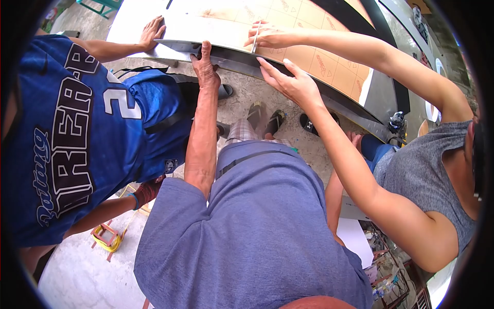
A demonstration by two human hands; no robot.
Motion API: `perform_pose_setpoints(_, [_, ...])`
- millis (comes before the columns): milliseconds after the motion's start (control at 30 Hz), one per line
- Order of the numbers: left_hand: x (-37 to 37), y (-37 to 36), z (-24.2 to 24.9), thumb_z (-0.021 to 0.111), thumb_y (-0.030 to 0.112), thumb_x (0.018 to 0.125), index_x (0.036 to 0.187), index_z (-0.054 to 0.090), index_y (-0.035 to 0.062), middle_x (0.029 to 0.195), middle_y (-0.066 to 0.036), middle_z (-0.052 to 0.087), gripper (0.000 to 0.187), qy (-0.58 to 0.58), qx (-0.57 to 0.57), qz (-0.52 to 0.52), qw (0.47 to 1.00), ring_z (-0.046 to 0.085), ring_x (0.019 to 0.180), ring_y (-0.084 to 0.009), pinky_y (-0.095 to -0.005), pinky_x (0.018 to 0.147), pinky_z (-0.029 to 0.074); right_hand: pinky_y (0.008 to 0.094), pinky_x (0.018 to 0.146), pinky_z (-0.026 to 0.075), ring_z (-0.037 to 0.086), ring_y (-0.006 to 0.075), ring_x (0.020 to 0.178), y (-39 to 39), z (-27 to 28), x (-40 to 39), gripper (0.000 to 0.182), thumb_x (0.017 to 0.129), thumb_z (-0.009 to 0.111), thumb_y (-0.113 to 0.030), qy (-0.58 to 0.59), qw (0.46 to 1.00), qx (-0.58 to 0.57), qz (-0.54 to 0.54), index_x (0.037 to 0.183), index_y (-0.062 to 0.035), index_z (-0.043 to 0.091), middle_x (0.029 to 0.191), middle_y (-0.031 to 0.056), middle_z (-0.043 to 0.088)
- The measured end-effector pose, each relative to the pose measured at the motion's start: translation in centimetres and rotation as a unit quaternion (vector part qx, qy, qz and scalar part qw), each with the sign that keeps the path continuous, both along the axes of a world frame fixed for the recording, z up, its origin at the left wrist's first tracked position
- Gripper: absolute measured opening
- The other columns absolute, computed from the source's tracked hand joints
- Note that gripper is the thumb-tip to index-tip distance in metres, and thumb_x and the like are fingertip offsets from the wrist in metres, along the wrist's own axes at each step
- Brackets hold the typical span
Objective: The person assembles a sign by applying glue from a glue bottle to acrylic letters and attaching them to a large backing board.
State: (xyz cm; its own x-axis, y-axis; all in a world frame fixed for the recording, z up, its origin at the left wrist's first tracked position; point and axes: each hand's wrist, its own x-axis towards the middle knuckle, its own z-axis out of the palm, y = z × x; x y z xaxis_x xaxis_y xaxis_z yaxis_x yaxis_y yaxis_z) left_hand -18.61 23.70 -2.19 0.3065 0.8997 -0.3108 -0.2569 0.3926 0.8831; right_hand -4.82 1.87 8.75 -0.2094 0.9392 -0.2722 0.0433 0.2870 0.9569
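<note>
My left hand [206, 69] is closed round the near edge of a long, bent panel strip [234, 54], dark on one face and silvery at its left end, its thumb pointing up. Low on my right side, my right hand [353, 138] is mostly hidden behind a co-worker's forearm; its fingers cannot be made out. That co-worker's open hand [293, 85] lies against the strip, while their other hand [270, 36] holds a thin, pale flat piece [256, 37] upright. Another co-worker's hand [152, 32] presses flat on the white sheet [180, 20] near the strip's left end.
Brown protective film [319, 56] with printed marks covers part of the worktop. A co-worker in a blue jersey [77, 129] stands close on my left, one in a grey top [427, 165] on my right. Yellow cord on a reel [108, 237] lies lower left. Sandalled feet [278, 118] show below.
</note>
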Motion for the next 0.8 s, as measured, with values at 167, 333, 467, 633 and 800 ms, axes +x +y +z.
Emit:
perform_pose_setpoints(167, [0.1, -0.1, -0.1, 0.087, 0.057, 0.068, 0.149, 0.026, 0.0055, 0.133, -0.012, 0.052, 0.113, 0.000, -0.002, 0.017, 1.000, 0.053, 0.117, -0.0283, -0.0500, 0.082, 0.045, 0.0330, 0.121, 0.028, 0.033, 0.0251, 0.143, 0.0, 0.0, 0.0, 0.060, 0.096, 0.058, -0.003, 0.005, 1.000, -0.007, -0.001, 0.150, -0.0023, 0.032, 0.147, 0.0129, 0.035])
perform_pose_setpoints(333, [0.1, -0.5, 0.6, 0.087, 0.054, 0.071, 0.148, 0.028, 0.0052, 0.133, -0.012, 0.052, 0.109, -0.035, 0.010, 0.023, 0.999, 0.055, 0.116, -0.0291, -0.0504, 0.083, 0.049, 0.0321, 0.120, 0.030, 0.034, 0.0241, 0.143, 0.0, 0.1, 0.0, 0.059, 0.097, 0.057, -0.003, 0.040, 0.999, -0.008, -0.008, 0.150, -0.0031, 0.032, 0.145, 0.0120, 0.035])
perform_pose_setpoints(467, [0.1, -0.7, 0.4, 0.087, 0.053, 0.071, 0.148, 0.029, 0.0047, 0.132, -0.013, 0.052, 0.108, -0.051, 0.012, 0.028, 0.998, 0.056, 0.115, -0.0282, -0.0474, 0.082, 0.050, 0.0303, 0.119, 0.031, 0.034, 0.0239, 0.143, -0.2, -0.9, 0.3, 0.057, 0.098, 0.055, -0.003, 0.106, 0.994, 0.001, -0.017, 0.150, -0.0034, 0.033, 0.145, 0.0113, 0.035])
perform_pose_setpoints(633, [-0.2, -0.7, -0.1, 0.087, 0.052, 0.071, 0.147, 0.029, 0.0048, 0.131, -0.013, 0.052, 0.108, -0.058, 0.013, 0.033, 0.998, 0.056, 0.115, -0.0271, -0.0450, 0.083, 0.050, 0.0284, 0.117, 0.034, 0.031, 0.0239, 0.144, -0.2, -1.0, 0.0, 0.053, 0.098, 0.054, -0.003, 0.075, 0.997, -0.005, -0.011, 0.148, -0.0042, 0.036, 0.146, 0.0096, 0.034])
perform_pose_setpoints(800, [-0.7, -0.7, -0.1, 0.088, 0.052, 0.071, 0.147, 0.028, 0.0046, 0.131, -0.013, 0.052, 0.107, -0.030, -0.006, 0.034, 0.999, 0.054, 0.116, -0.0266, -0.0482, 0.089, 0.046, 0.0273, 0.112, 0.039, 0.028, 0.0250, 0.147, -0.2, -1.6, 0.0, 0.047, 0.099, 0.049, -0.004, 0.134, 0.991, -0.011, -0.018, 0.145, -0.0056, 0.041, 0.146, 0.0069, 0.035])
